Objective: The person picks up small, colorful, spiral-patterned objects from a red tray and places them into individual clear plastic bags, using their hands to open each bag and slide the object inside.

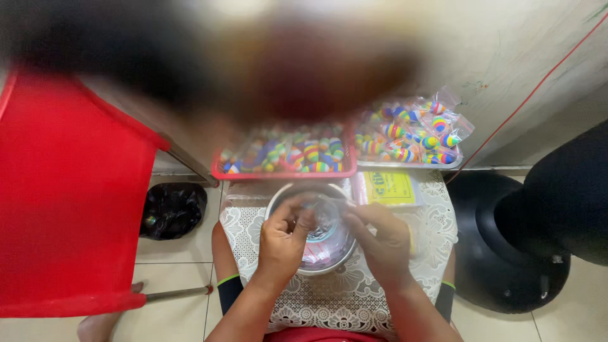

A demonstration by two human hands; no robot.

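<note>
My left hand (pixel 283 240) and my right hand (pixel 383 244) are both over a round shiny metal bowl (pixel 316 266). The bowl sits on a small counter covered with a white lace cloth (pixel 354 294), right in front of my knees. Between my two hands I hold a small clear plastic bag (pixel 324 218). The fingers (pixel 303 218) of my left hand are bent and pinch the left side of the bag. The fingers (pixel 358 212) of my right hand are pressed together on its right side. The bag hangs just above the middle of the bowl. It is see-through, so I cannot tell what is in it.

Far from me, past the bowl, stands a red plastic basket (pixel 285 172) full of little balls with rainbow stripes (pixel 310 155). To the right of it is a flat metal tray (pixel 411 163) with more striped balls packed in clear bags (pixel 411 133). Just near that tray, beside the bowl, lies a stack of clear bags with a yellow label (pixel 389 188).

On the left is a big red plastic chair (pixel 69 196). A black bag (pixel 172 209) lies on the tiled floor (pixel 177 278) between the chair and the counter. On the right stands a black round thing (pixel 506 240) on the floor.
</note>
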